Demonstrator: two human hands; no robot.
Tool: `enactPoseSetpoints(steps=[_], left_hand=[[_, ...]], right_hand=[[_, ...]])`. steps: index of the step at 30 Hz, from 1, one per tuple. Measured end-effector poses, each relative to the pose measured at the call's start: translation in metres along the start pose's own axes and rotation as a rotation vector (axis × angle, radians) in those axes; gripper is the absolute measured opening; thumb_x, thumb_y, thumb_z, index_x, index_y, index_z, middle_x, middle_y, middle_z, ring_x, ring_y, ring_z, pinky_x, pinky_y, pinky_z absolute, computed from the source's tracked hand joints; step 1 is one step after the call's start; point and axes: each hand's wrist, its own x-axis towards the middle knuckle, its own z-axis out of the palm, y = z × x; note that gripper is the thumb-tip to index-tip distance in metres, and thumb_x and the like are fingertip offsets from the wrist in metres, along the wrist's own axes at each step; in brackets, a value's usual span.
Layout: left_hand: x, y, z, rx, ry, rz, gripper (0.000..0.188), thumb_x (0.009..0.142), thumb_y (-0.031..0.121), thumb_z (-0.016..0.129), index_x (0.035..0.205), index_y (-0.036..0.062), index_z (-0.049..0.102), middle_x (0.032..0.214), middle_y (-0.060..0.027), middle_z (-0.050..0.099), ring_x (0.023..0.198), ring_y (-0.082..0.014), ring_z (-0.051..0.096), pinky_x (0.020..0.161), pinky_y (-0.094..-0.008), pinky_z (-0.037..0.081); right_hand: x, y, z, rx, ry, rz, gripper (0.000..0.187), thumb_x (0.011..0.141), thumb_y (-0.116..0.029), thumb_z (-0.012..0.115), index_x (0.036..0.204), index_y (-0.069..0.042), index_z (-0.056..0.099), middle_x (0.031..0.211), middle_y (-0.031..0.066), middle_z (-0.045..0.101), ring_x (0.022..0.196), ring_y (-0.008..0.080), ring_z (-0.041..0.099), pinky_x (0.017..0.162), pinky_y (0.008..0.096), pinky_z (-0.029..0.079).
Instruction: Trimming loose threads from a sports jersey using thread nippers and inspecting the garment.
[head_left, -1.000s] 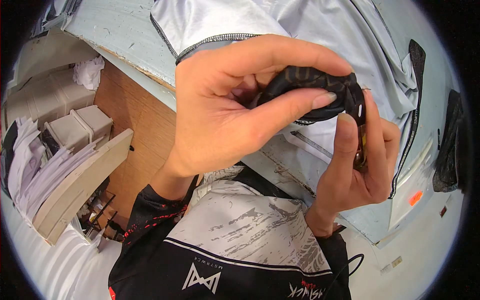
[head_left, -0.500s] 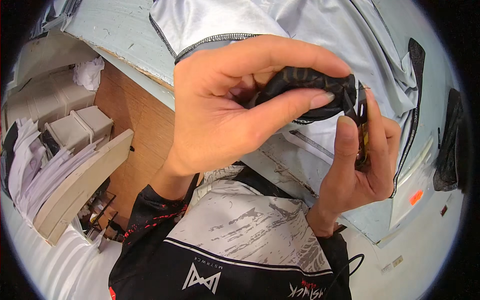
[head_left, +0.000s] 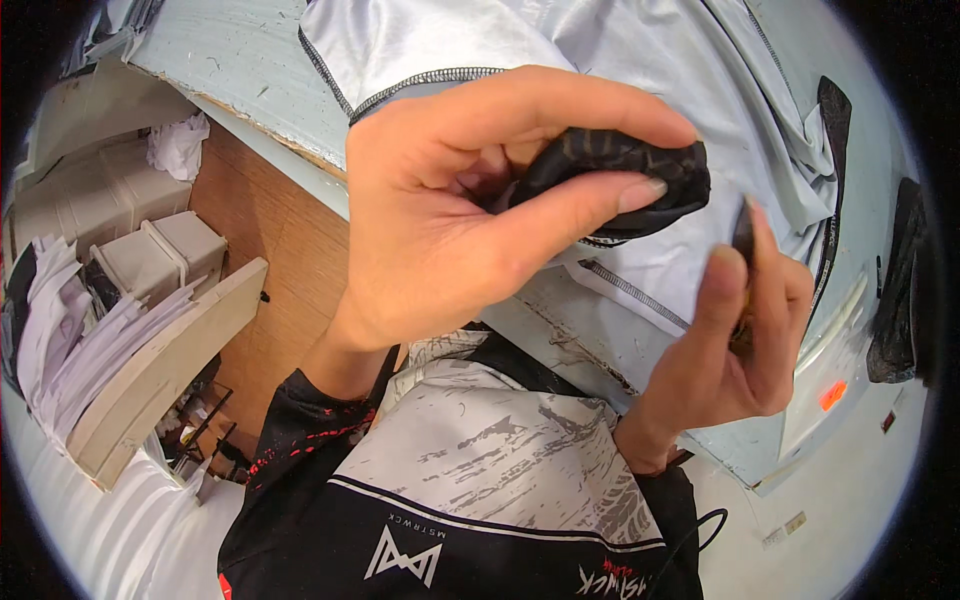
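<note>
Between the thumb and fingers of my left hand (head_left: pixel 430 215) is a folded piece of black fabric (head_left: pixel 684 178), curled into a thick rounded edge. Light stitching shows along its lower side. My right hand (head_left: pixel 735 335) is closed around small thread snips (head_left: pixel 743 236), blurred and mostly covered by the fingers. They are a short way right of the black fabric and do not touch it. Under both hands a shiny white garment (head_left: pixel 690 90) with dark overlocked seams is spread on the pale blue table (head_left: pixel 240 50). Whether the black fabric joins it is hidden.
To the left, beige bins (head_left: pixel 180 245) and a stack of white cloth pieces (head_left: pixel 75 335) stand by a tan board (head_left: pixel 175 370) above a brown floor (head_left: pixel 270 260). A black strip (head_left: pixel 833 130) and dark cloth (head_left: pixel 897 290) lie on the right.
My right hand has drawn the snips away from the black fabric, down and to the right. The left hand keeps its hold, nearly still.
</note>
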Motion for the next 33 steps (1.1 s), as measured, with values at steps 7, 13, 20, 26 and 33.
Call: enactPoseSetpoints(steps=[7,13,20,26,33], left_hand=[[0.002,-0.001,-0.001,-0.109,-0.002,-0.051,0.036,0.08,-0.016,0.068,0.116,-0.0106,0.061,0.111,-0.0192,0.069,0.099,-0.0192,0.068,0.089,-0.0292,0.054],[0.002,0.006,-0.001,-0.16,0.025,-0.16,0.04,0.08,-0.015,0.07,0.119,-0.0094,0.06,0.11,-0.0168,0.07,0.098,-0.0169,0.068,0.086,-0.0268,0.054],[0.003,0.019,-0.012,-0.023,0.105,-0.183,0.044,0.079,-0.019,0.062,0.122,-0.006,0.058,0.095,-0.0137,0.072,0.091,-0.0145,0.067,0.082,-0.024,0.052],[0.0,0.031,-0.029,0.41,0.129,0.077,0.051,0.069,-0.018,0.05,0.117,-0.0042,0.061,0.095,-0.0103,0.07,0.092,-0.0155,0.066,0.086,-0.028,0.049],[-0.049,0.044,-0.03,0.975,0.397,0.264,0.031,0.064,-0.017,0.052,0.089,0.0001,0.061,0.082,-0.0072,0.06,0.076,-0.0155,0.059,0.074,-0.0254,0.046]], right_hand=[[0.003,0.025,0.001,0.675,0.007,0.404,0.045,0.101,-0.025,0.056,0.13,0.009,0.054,0.081,0.0,0.053,0.055,0.0004,0.034,0.046,0.0169,0.023],[0.013,0.001,0.013,0.89,-0.242,0.741,0.03,0.08,0.004,0.076,0.108,0.005,0.064,0.077,-0.0069,0.05,0.067,-0.0004,0.039,0.057,0.0149,0.03],[0.016,0.005,0.007,0.913,-0.189,0.705,0.016,0.083,0.002,0.074,0.095,0.0,0.063,0.076,-0.0056,0.052,0.067,-0.0004,0.038,0.061,0.0159,0.03],[0.009,0.002,0.004,0.978,-0.306,0.722,0.015,0.089,-0.006,0.069,0.101,-0.001,0.061,0.073,-0.0075,0.05,0.055,-0.0017,0.033,0.047,0.0181,0.021],[-0.01,-0.01,0.008,0.589,-0.265,0.276,0.028,0.068,0.016,0.075,0.08,-0.002,0.057,0.084,0.0016,0.053,0.066,0.0058,0.047,0.059,0.0195,0.037]])
